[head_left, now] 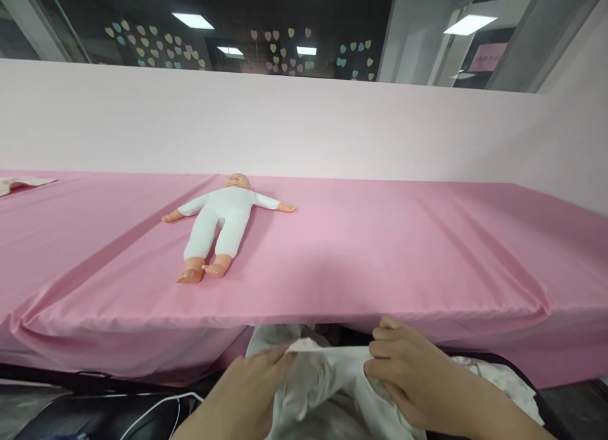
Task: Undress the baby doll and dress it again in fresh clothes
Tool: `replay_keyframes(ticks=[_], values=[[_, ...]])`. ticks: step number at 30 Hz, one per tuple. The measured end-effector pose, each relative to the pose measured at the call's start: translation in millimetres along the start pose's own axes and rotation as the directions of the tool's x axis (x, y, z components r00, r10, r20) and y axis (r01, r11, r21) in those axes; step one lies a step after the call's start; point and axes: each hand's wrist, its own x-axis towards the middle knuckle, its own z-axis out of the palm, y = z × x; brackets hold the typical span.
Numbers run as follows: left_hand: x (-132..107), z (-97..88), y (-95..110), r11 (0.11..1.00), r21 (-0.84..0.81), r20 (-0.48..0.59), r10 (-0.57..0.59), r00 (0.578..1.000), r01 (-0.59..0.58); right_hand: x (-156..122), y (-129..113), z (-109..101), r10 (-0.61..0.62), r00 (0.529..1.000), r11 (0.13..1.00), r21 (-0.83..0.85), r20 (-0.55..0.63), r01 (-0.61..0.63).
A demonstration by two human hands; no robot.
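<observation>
At bottom centre, our left hand (261,380) and right hand (396,364) hold a white cloth (332,399). Left: fingers closed on a corner of the edge, thumb hidden, so we can't tell how tight. Right: fingers curled round the other end, nearly a fist. The edge runs fairly taut left to right between them; the rest hangs in loose folds.

We see the doll (223,212) up and left of both hands, well apart, our left hand nearer. Long axis tips slightly: head up by the wall (304,130), feet toward us, arms spread, legs a bit apart.

Textures: cloth thin, soft, crumpled. Doll rounded, white matte body, smooth tan plastic-looking hands and feet. It lies on a pink sheet (370,237), faintly glossy, with long creases.
</observation>
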Motion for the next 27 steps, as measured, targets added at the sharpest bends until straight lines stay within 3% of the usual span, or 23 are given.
replay_keyframes(ticks=[2, 4, 10, 13, 16, 22, 24, 27], values=[[8.5, -13.5, 0.1, 0.99, 0.137, -0.027, -0.003, 1.0, 0.007, 4.9, 5.2, -4.3, -0.041, 0.997, 0.995, -0.094, -0.07, 0.034], [12.4, -23.3, 1.1, 0.976, 0.215, -0.131, 0.002, 0.991, 0.026, 9.7, 7.8, -9.9, -0.077, 0.982, 0.983, -0.178, -0.174, 0.045], [1.7, -39.9, 1.8, 0.968, 0.242, -0.386, 0.157, 0.909, -0.065, 17.3, 3.1, -25.6, -0.216, 0.867, 0.929, -0.369, -0.449, 0.04], [-2.9, -46.3, 3.5, 0.964, 0.219, -0.471, 0.237, 0.85, -0.148, 16.9, 0.3, -28.7, -0.219, 0.848, 0.933, -0.359, -0.483, 0.036], [-3.1, -50.6, 7.0, 0.947, 0.254, -0.492, 0.302, 0.817, -0.197, 16.9, -0.3, -28.8, -0.184, 0.873, 0.961, -0.268, -0.452, 0.064], [3.5, -44.5, 7.6, 0.937, 0.319, -0.63, 0.322, 0.706, -0.143, 23.1, 2.2, -26.4, -0.17, 0.86, 0.977, -0.195, -0.481, 0.084], [4.0, -42.8, 7.0, 0.949, 0.285, -0.627, 0.293, 0.721, -0.137, 24.9, 3.2, -25.2, -0.167, 0.873, 0.975, -0.211, -0.458, 0.076], [1.9, -44.8, 6.9, 0.978, 0.163, -0.523, 0.201, 0.829, -0.134, 26.8, 4.6, -23.3, -0.146, 0.894, 0.975, -0.212, -0.423, 0.059]])
